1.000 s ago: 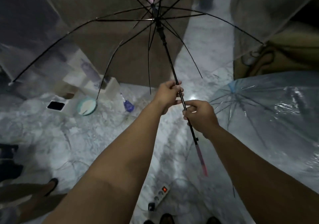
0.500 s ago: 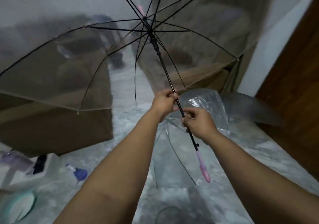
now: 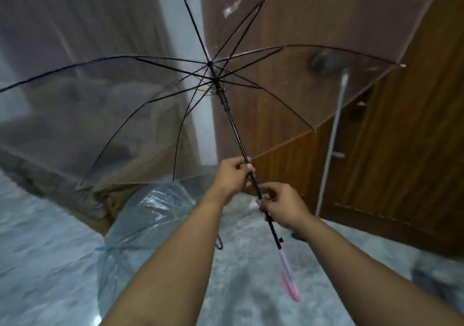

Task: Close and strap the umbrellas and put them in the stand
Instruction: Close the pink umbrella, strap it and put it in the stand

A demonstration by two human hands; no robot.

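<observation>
Two bare forearms enter from the bottom edge, no sleeves visible on either. Left hand (image 3: 232,178) and right hand (image 3: 285,205) both bare: no gloves, rings, watch or wristbands showing. Short trimmed fingernails, one pale nail visible on the left hand's fingers (image 3: 249,167). Rest of the body out of frame
</observation>
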